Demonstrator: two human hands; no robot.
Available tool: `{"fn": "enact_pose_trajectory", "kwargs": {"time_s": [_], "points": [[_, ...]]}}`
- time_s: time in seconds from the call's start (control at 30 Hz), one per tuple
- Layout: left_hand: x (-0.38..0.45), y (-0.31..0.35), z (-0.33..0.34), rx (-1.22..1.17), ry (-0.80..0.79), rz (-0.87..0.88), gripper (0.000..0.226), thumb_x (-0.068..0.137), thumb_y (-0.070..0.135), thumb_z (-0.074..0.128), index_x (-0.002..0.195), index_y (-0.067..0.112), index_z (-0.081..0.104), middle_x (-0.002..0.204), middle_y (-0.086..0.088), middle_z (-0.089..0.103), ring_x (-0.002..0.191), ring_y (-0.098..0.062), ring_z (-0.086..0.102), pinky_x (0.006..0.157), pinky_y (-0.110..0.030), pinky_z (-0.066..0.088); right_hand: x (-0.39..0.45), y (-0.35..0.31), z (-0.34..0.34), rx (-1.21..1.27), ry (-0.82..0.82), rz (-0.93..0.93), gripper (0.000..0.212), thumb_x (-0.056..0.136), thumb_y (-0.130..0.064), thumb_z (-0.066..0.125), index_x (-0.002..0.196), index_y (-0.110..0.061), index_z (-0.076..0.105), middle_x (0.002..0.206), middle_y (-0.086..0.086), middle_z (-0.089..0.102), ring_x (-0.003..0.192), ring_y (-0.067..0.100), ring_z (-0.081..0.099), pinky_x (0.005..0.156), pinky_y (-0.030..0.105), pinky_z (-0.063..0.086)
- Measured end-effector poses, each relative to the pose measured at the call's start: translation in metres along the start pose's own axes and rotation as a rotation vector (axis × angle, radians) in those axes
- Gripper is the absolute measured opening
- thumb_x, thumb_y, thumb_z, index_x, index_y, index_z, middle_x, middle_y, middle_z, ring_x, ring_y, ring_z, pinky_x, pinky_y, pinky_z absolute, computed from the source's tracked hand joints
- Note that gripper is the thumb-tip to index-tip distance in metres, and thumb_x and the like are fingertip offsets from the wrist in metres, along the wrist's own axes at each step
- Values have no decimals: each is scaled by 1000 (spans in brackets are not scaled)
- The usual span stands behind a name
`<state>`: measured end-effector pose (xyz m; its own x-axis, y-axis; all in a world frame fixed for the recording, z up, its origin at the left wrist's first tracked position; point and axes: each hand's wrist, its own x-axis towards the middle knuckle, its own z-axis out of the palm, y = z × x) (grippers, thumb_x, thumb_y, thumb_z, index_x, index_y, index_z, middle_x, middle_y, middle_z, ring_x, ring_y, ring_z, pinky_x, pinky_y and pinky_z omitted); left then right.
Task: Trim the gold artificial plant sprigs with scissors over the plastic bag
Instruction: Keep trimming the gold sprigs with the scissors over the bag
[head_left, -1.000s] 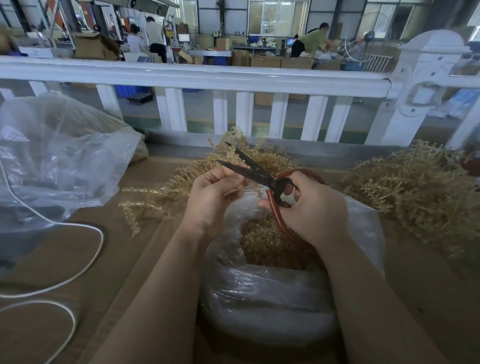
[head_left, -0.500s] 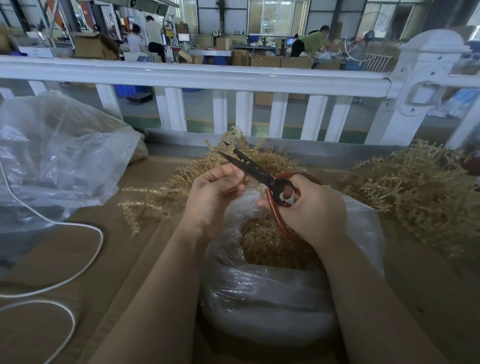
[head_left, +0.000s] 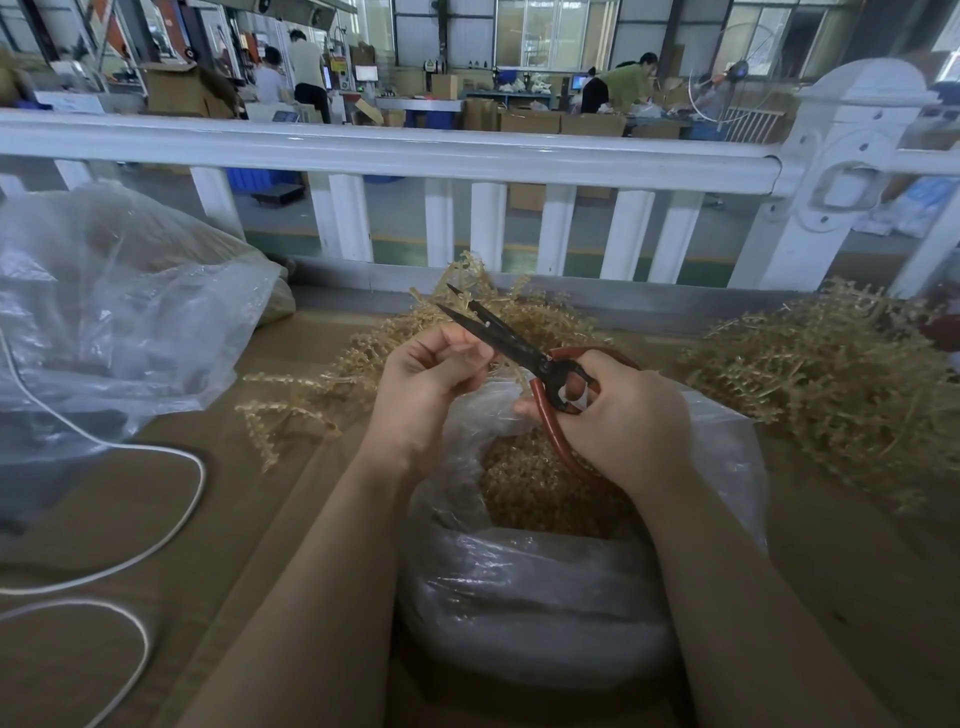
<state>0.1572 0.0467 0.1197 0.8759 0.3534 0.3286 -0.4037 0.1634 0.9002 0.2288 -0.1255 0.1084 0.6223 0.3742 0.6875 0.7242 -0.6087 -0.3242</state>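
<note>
From the head view, your right hand (head_left: 621, 415) grips the scissors (head_left: 524, 353) by their reddish-brown handles, fingers curled through the loops; the lower loop runs under your palm and is mostly hidden. The dark blades point up and away to the left of the plastic bag (head_left: 530, 597), standing only narrowly apart, their tips lying against the gold pile behind so the gap there is hard to read.

Your left hand (head_left: 431, 379) sits just left of the blades, above the bag's far-left rim, its fingers curled and thumb pressed to them in a pinch. What it pinches is too small and too covered by the fingers to make out; a thin pale stem seems to show beside the blade, but you cannot be sure it is a sprig.

The bag stands open between your forearms, with gold trimmings (head_left: 540, 488) inside, its right side partly blocked by your right hand.

Beyond the bag lies a heap of gold sprigs (head_left: 498, 317); a larger heap (head_left: 831, 384) lies to its right, cut off by the frame edge. Left of the bag sit a crumpled clear bag (head_left: 114, 322) and a white cord (head_left: 171, 519), both cut off at the left edge. A white railing (head_left: 395, 150) runs behind everything
</note>
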Motion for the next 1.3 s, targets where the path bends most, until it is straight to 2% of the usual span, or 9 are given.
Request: {"fn": "enact_pose_trajectory", "kwargs": {"time_s": [0.07, 0.17, 0.33, 0.57, 0.73, 0.93, 1.0, 1.1, 1.3], "points": [[0, 0, 0, -6, 4, 7, 21, 90, -6, 57, 76, 9, 59, 77, -18, 50, 65, -15, 43, 66, -21, 44, 0, 1, 0, -8, -16, 10, 61, 73, -83, 55, 96, -28, 72, 70, -13, 67, 57, 7, 54, 51, 15, 39], [1, 1, 0, -58, 42, -1, 25, 88, 6, 60, 69, 20, 67, 75, -6, 64, 65, -13, 51, 67, -21, 47, 0, 1, 1, -7, -31, 17, 63, 73, -85, 53, 95, -28, 71, 70, -14, 66, 56, 8, 55, 51, 12, 38], [1, -1, -1, -5, 63, 35, 34, 96, 3, 56, 71, 20, 71, 70, 0, 63, 62, -10, 49, 66, -20, 45, 1, 1, 0, 37, -45, 36, 64, 70, -84, 55, 95, -28, 71, 66, -13, 62, 55, 8, 56, 50, 16, 42], [1, 1, 1, -1, 121, 32, 24, 95, 2, 58, 74, 11, 67, 75, -10, 60, 60, -10, 48, 67, -23, 44, 1, 2, 0, 55, -109, 72, 69, 67, -85, 55, 100, -27, 72, 71, -13, 65, 61, 10, 61, 56, 25, 51], [0, 3, 4, 2, 146, 42, 25, 92, -5, 57, 72, 9, 61, 71, -13, 55, 58, -13, 45, 63, -23, 43, 0, 3, 1, 60, -114, 42, 64, 70, -81, 59, 103, -27, 73, 70, -17, 61, 60, 8, 56, 54, 19, 43], [-1, 4, 5, 12, 161, 104, 11, 91, -12, 55, 92, -1, 56, 81, -33, 50, 61, -21, 44, 62, -24, 46, -1, 5, 1, 37, -90, 34, 66, 70, -85, 53, 100, -30, 72, 67, -21, 55, 58, 4, 50, 53, 10, 34], [-1, 2, 4, 33, 160, 121, 8, 92, -10, 55, 96, -4, 57, 77, -26, 54, 61, -18, 48, 64, -25, 46, -1, 6, 0, 30, -71, 28, 66, 71, -86, 52, 99, -30, 72, 66, -21, 53, 56, 3, 49, 52, 10, 33], [1, 0, 2, 30, 164, 117, 17, 93, -9, 52, 85, 4, 58, 75, -11, 59, 64, -14, 53, 66, -25, 47, -1, 6, 0, 33, -58, 14, 66, 73, -86, 49, 99, -30, 72, 67, -21, 56, 56, 4, 50, 51, 12, 36], [4, -3, 0, 13, 153, 97, 12, 90, -11, 53, 88, -2, 60, 71, -11, 56, 64, -14, 49, 66, -25, 45, 0, 6, 2, 16, -92, 32, 67, 72, -87, 47, 103, -32, 69, 70, -27, 49, 57, 0, 47, 52, 9, 32]]}}
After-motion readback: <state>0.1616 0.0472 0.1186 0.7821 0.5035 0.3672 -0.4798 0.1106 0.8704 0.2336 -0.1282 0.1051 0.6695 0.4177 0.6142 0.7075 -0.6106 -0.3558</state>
